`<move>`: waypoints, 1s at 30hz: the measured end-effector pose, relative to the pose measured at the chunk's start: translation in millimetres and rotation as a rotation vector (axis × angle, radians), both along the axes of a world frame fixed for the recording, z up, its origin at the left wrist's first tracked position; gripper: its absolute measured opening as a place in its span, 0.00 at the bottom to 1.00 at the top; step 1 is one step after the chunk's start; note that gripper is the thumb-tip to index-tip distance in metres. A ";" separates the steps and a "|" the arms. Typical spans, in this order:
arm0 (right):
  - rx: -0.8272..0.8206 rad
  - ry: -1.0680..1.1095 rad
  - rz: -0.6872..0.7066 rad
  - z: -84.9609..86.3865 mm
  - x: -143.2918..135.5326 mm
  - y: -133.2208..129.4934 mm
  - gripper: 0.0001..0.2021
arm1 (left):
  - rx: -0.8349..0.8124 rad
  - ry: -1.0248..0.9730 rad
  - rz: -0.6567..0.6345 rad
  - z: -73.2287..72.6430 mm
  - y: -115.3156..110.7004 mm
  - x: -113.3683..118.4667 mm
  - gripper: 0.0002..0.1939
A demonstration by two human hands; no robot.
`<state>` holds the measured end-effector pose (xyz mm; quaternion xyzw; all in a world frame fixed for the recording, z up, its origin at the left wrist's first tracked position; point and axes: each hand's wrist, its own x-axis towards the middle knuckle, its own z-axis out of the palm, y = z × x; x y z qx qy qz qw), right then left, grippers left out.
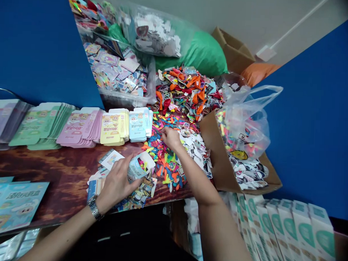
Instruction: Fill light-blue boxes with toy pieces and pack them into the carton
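Note:
My left hand (pixel 117 182), a metal-banded watch on its wrist, grips a small light-blue paper box (pixel 136 169). The box's white end flaps stand up, and colourful bits show inside its mouth. Under and around that hand lie printed cards (pixel 143 192) and flat picture sheets. My right hand (pixel 170 138) is over a heap of small bright balloons (pixel 164 160), its fingers drawn together; whatever they pinch is too small to make out. Beside the right forearm spreads a pile of white-edged stickers (pixel 195 144).
Stacks of flat boxes in purple, green, pink (pixel 77 129), yellow (pixel 112 128) and blue (pixel 138 123) line the table's back. Behind are a clear bin of cards (pixel 151 82) and a pile of orange balloons and trinkets (pixel 189 89). A cardboard box (pixel 218 155) stands at right.

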<state>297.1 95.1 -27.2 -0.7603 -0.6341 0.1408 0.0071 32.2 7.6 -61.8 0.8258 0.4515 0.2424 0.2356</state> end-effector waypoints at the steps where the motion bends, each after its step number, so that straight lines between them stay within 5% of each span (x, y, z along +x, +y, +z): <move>1: -0.021 -0.022 -0.013 -5.0 1.1 9.3 0.12 | 0.000 0.001 -0.004 0.2 -1.0 -0.2 0.39; 9: -0.147 -0.125 -0.022 -11.3 -10.1 37.0 0.16 | 0.022 -0.012 -0.013 -0.1 -1.7 -2.4 0.39; 19: 0.047 0.029 0.083 6.3 41.3 -5.6 0.16 | -0.010 -0.015 0.003 -2.8 0.8 -10.3 0.41; 25: 0.069 0.038 0.200 1.4 37.0 -11.4 0.13 | 0.007 -0.010 -0.005 -3.0 -0.3 -6.5 0.40; 30: 0.039 -0.063 0.160 0.7 33.5 -11.7 0.11 | -0.008 -0.014 -0.003 -1.8 -1.2 -9.0 0.41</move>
